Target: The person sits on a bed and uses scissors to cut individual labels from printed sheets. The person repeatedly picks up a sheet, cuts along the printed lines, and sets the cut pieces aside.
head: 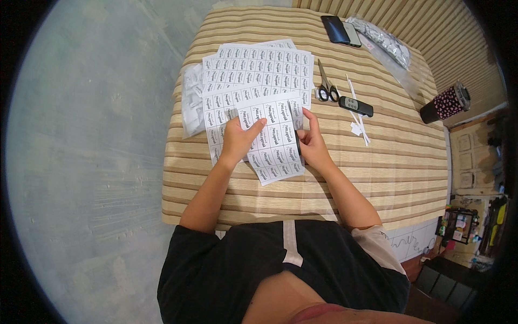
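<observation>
A white sheet printed with a grid of repeated labels [275, 137] is raised over the table. My left hand [239, 135] grips its left side, thumb on top. At the sheet's right edge, my right hand [311, 137] holds scissors [298, 141] with dark handles, mostly hidden by the fingers and paper; the blades lie along the rightmost column. Beneath and beyond are more printed sheets [263, 67], overlapping in a loose pile. A clear plastic bag of white paper pieces [193, 99] lies left of the pile, partly under it.
Right of the pile lie a second pair of scissors [323, 81], a black remote control [356, 106] and thin paper strips [364, 131]. Two phones [335, 29] and a long plastic bag [380, 40] lie at the far right. A patterned tumbler [445, 103] stands by the striped tablecloth's [388, 174] right edge.
</observation>
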A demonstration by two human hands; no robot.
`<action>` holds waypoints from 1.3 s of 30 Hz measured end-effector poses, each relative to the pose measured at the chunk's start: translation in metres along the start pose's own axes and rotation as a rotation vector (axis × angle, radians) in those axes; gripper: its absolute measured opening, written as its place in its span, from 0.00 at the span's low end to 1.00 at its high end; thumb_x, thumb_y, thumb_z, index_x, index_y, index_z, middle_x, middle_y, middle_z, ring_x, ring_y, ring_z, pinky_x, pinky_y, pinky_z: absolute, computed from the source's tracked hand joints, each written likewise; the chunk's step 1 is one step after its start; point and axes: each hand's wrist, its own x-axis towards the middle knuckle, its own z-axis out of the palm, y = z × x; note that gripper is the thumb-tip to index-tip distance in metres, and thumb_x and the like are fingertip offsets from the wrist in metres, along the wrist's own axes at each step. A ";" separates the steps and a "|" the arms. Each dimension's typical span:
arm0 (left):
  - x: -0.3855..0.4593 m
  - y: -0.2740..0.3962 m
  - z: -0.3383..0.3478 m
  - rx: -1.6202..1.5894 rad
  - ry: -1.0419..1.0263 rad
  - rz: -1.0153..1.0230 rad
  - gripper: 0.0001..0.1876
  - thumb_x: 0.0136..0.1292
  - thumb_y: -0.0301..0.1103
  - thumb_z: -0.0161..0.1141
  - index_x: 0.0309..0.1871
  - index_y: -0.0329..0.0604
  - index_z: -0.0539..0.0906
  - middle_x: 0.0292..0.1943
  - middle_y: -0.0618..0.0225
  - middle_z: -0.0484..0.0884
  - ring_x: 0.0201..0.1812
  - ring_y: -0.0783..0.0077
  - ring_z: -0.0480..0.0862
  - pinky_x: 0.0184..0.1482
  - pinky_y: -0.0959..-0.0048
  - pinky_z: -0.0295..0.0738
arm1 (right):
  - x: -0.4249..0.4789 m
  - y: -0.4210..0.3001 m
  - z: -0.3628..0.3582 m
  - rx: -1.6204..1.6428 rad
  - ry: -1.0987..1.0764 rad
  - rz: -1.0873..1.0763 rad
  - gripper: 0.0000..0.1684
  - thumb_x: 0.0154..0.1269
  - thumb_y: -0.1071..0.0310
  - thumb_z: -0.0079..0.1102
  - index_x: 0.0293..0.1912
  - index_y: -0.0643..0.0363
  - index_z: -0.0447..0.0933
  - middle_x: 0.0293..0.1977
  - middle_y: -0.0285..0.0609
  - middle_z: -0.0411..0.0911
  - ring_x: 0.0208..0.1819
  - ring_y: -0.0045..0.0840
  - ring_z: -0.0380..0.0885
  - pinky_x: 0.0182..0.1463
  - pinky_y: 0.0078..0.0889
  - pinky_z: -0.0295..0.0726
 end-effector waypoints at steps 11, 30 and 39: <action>0.000 0.000 0.001 -0.007 0.007 0.025 0.13 0.61 0.33 0.63 0.43 0.30 0.82 0.36 0.59 0.85 0.34 0.76 0.84 0.35 0.78 0.78 | 0.001 0.001 -0.002 -0.035 0.006 -0.018 0.44 0.60 0.80 0.54 0.69 0.51 0.42 0.30 0.43 0.80 0.30 0.16 0.78 0.32 0.16 0.72; -0.002 0.002 0.002 -0.010 -0.018 -0.009 0.13 0.60 0.32 0.63 0.42 0.29 0.81 0.35 0.59 0.85 0.32 0.75 0.84 0.33 0.78 0.78 | 0.002 0.001 -0.001 -0.002 0.022 -0.009 0.44 0.59 0.81 0.53 0.69 0.52 0.42 0.29 0.40 0.79 0.29 0.14 0.77 0.30 0.16 0.72; -0.002 0.002 0.003 -0.026 -0.035 -0.002 0.12 0.61 0.31 0.62 0.41 0.29 0.81 0.35 0.58 0.85 0.32 0.75 0.84 0.32 0.78 0.78 | 0.002 0.004 -0.004 -0.020 0.008 -0.004 0.43 0.62 0.79 0.53 0.69 0.52 0.42 0.33 0.43 0.80 0.34 0.18 0.79 0.37 0.19 0.75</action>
